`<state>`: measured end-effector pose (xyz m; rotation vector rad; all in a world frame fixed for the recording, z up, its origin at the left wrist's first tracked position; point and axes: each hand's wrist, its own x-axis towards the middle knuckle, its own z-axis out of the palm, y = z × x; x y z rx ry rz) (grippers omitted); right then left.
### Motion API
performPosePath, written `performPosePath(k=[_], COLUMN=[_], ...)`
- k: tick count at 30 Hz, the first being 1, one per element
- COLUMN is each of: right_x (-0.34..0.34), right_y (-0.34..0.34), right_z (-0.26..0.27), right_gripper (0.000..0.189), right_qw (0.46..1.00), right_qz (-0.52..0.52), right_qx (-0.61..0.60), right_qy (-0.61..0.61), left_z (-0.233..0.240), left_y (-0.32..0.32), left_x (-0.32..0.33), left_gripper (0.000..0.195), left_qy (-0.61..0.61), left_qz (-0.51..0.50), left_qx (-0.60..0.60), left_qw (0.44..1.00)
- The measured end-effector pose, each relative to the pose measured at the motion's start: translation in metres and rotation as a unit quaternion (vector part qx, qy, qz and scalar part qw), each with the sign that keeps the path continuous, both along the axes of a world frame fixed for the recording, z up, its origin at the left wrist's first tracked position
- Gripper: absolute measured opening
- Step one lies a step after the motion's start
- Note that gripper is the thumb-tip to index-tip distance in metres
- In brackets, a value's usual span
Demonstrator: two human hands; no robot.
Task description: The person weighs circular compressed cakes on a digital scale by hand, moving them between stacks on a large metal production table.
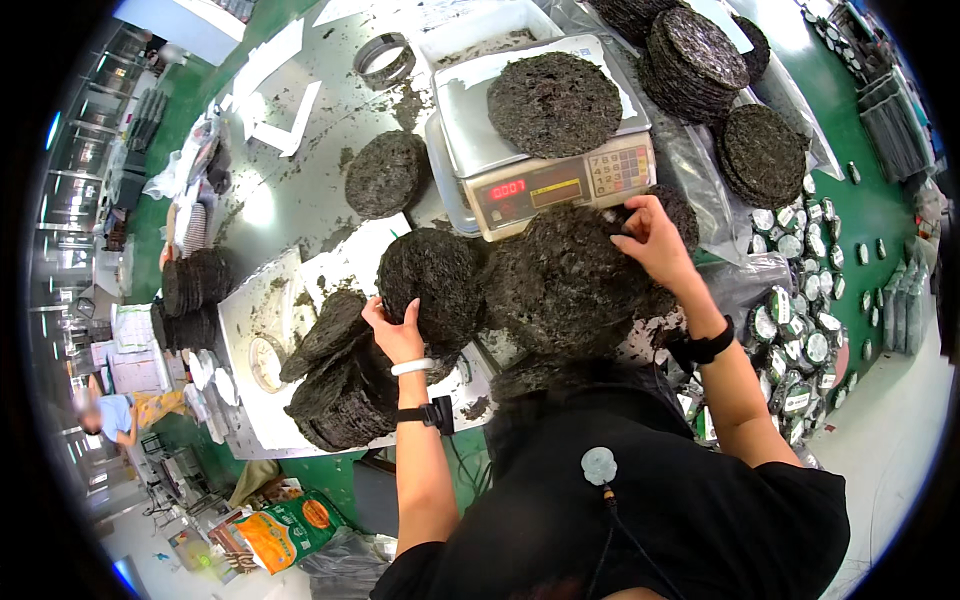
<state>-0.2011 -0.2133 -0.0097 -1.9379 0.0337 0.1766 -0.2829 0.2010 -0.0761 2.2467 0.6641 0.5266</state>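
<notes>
My left hand (399, 334) grips the near edge of a round dark seaweed sheet (433, 274), thumb and fingers at its rim. My right hand (654, 244), thumb and forefinger close together, is at the upper right edge of a large pile of dark round sheets (566, 277); whether it pinches anything there cannot be told. Beyond the pile stands a digital scale (559, 184) with lit red digits, one round dark sheet (555, 103) on its metal pan. Another round stack (386, 174) lies left of the scale. More stacked sheets (341, 405) lean beside my left wrist.
A metal ring (384, 60) lies beyond the scale, and another ring (266, 363) at left. Tall stacks of sheets (694, 64) stand at the upper right by clear plastic bags (694, 180). Many small wrapped packs (795, 337) lie at right. A person (112, 416) is far left.
</notes>
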Motion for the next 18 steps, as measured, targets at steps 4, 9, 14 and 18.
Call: performPosePath(k=[4,9,14,18], right_x=[-0.009,-0.028,-0.041,-0.053], right_y=[-0.026,-0.023,-0.051,-0.027], right_z=[0.01,0.046,0.056,0.075], right_gripper=[0.028,0.038,0.039,0.042], right_qw=[0.92,0.813,0.818,0.829], right_qz=[-0.026,-0.044,-0.058,-0.091], right_qx=[0.345,0.508,0.534,0.527], right_qy=[0.184,0.281,0.206,0.165], left_z=[-0.007,-0.016,0.016,0.091], left_y=[0.03,0.027,0.018,-0.049], left_x=[-0.029,-0.045,-0.052,-0.048], left_gripper=[0.041,0.028,0.041,0.054], left_qy=[-0.009,-0.042,-0.168,-0.207], left_qz=[0.04,-0.04,0.103,-0.015], left_qx=[0.015,0.201,-0.417,-0.29], left_qw=[0.999,0.978,0.887,0.934])
